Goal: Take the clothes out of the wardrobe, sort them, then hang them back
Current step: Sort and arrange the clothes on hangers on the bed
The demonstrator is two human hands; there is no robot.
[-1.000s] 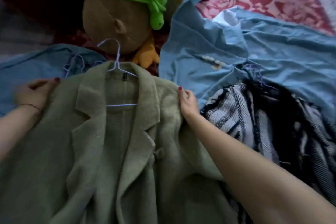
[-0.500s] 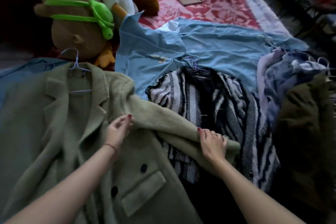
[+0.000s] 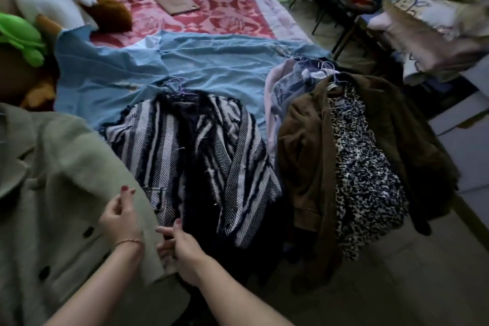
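Your left hand [image 3: 120,216] and right hand [image 3: 182,249] pinch the sleeve of the green coat [image 3: 53,193]. Beside it on the bed [image 3: 211,16] lie a striped jacket [image 3: 201,156] and a brown jacket [image 3: 301,156].

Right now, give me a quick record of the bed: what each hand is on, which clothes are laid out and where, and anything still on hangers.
left hand: fingers curled on the green coat, near its front edge
right hand: pinching the coat's edge lower down
striped jacket: beside the coat, middle of the bed, on a purple hanger
blue garment: spread flat behind the jacket
brown jacket: at the bed's right edge, open over a spotted dress
hangers: several visible at the top of the right-hand pile
bedspread: red, patterned
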